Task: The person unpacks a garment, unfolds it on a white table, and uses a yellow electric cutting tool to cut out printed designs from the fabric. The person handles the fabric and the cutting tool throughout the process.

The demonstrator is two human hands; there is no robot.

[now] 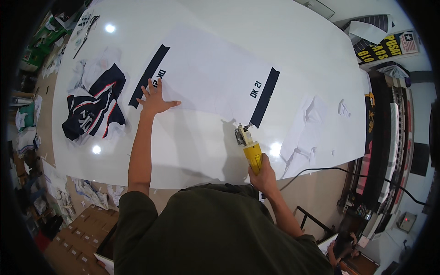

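A thin white sheet of fabric (201,68) lies on the white table, with a dark navy printed band (153,71) along its left side and another navy band (266,97) along its right. My left hand (156,98) presses flat on the sheet beside the left band, fingers spread. A yellow corded electric rotary cutter (253,155) is gripped in my right hand (263,176). The cutter's head stands on the table close to the lower end of the right band, near the sheet's near edge. Whether its blade touches the fabric is too small to tell.
A crumpled navy, white and red printed fabric pile (98,107) lies on the table's left. White fabric scraps (305,133) lie to the right. The cutter's black cord (339,168) runs off right. Cardboard boxes (80,238) stand below left; another person (343,250) is at lower right.
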